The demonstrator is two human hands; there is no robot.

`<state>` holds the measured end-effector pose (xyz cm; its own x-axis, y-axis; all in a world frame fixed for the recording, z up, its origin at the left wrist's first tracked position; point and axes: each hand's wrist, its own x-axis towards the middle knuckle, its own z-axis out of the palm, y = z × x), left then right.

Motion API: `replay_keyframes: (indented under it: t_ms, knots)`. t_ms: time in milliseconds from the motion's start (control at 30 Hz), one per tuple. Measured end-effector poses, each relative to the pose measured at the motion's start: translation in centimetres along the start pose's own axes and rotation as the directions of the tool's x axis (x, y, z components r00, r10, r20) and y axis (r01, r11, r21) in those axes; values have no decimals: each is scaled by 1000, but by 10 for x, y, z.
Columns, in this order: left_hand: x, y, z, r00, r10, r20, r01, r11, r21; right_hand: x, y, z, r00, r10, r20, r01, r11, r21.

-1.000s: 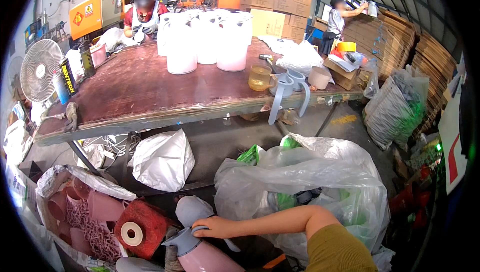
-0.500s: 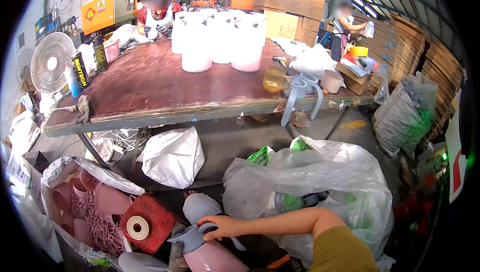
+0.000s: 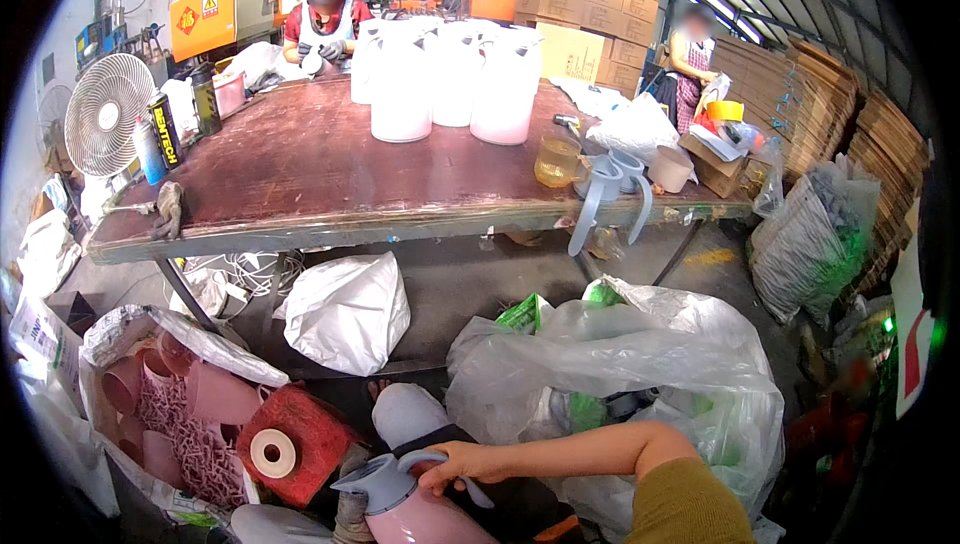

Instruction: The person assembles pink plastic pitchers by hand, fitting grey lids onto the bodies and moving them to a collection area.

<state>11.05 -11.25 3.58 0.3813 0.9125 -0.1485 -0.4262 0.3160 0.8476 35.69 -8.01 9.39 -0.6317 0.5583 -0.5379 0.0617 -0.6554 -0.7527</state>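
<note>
The pink jug [image 3: 415, 514] stands low between the person's knees, near the red stool [image 3: 290, 444]. The right hand [image 3: 465, 464] has its fingers [image 3: 440, 472] closed around the grey handle; the left hand is out of view. The jug looks like light, stiff, smooth plastic, best held by that handle. Behind stands a brown worktop [image 3: 300, 174] carrying white jugs [image 3: 450, 79], in a crowded workshop.

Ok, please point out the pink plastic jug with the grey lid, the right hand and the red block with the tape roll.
pink plastic jug [image 3: 420, 519], head view, body.
right hand [image 3: 462, 464], head view, back.
red block [image 3: 310, 426], head view, top face.
</note>
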Motion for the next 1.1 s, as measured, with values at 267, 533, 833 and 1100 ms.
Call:
replay_keyframes:
  t_ms: [267, 533, 833, 1100]
  knots:
    - [-1, 0, 3, 1000, 14, 18, -14, 1000, 12, -6, 4, 0, 999, -19, 40, 21, 998, -53]
    - [-17, 34, 18, 977, 214, -13, -215, 976, -46, 18, -8, 10, 995, 87, 37, -90, 993, 71]
    - [-17, 24, -12, 992, 124, 14, -122, 986, -116, 13, -4, 2, 997, 61, -52, -58, 996, 63]
    - [14, 98, -93, 807, 494, -325, 266, 189, 945, 17, -32, 3, 989, -33, -142, 33, 999, 2]
